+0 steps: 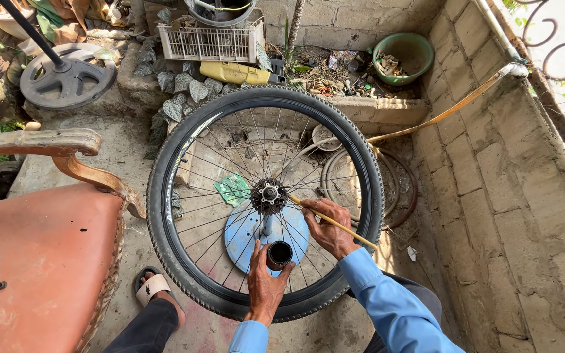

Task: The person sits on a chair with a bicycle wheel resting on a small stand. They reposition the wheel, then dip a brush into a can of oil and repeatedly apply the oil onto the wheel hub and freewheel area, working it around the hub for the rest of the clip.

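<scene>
The left hand's fingers [261, 261] are wrapped around a small black can [280, 253], held open end up near the person, just over the near part of the wheel. The left hand [264, 287] grasps it from below and from the left. The fingers of the right hand [327, 225] pinch a thin yellowish stick [331, 222], which slants from the right toward the hub [269, 193]; its far tip lies just beside the hub, and whether it touches cannot be told. Both arms wear light blue sleeves [387, 301].

The hub sits at the middle of a bicycle wheel [264, 202] with a black knobby tire [158, 196] and thin spokes, lying flat on a stand. Under the spokes shows a round blue plate [243, 232], and a green card [233, 189] to the left of the hub. A bare rim [403, 189] lies on the ground to the right of the wheel.

To the left stands a reddish chair [40, 261] with a curved wooden arm. A sandalled foot [155, 291] rests on the ground near the tire. At the far side are a white crate [212, 40], a yellow bottle [233, 72], a green bowl [405, 55] and a dark metal disc [67, 77]. A block wall [511, 216] runs along the right.
</scene>
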A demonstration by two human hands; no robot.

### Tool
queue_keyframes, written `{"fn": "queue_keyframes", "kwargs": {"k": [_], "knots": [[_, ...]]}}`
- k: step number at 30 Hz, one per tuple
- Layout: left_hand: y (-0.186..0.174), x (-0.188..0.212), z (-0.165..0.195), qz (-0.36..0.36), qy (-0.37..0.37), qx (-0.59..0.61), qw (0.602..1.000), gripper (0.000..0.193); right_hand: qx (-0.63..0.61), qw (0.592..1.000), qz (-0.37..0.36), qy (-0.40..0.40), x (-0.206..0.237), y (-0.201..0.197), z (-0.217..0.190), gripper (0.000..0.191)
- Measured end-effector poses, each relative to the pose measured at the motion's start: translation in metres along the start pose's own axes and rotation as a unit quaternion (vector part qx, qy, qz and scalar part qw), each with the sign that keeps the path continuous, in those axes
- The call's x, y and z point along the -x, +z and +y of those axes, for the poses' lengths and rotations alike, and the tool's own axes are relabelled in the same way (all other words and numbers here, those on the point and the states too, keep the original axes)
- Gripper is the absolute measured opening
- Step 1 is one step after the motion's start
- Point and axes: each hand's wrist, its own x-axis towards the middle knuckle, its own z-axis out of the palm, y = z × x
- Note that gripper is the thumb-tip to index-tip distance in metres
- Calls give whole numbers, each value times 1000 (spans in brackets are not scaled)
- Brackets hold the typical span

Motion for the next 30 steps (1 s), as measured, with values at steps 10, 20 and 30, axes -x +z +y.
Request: {"fn": "queue_keyframes", "kwargs": {"k": [10,20,30], "knots": [[-1,0,-4,-2,5,11,1000,75,-10,1000,-16,20,-3,-6,10,18],[-3,0,-3,-4,1,7,1000,74,-6,999,27,17,-5,-4,0,19],[-2,4,-2,4,8,11,1000,75,35,998,30,42,-5,-7,5,17]]}}
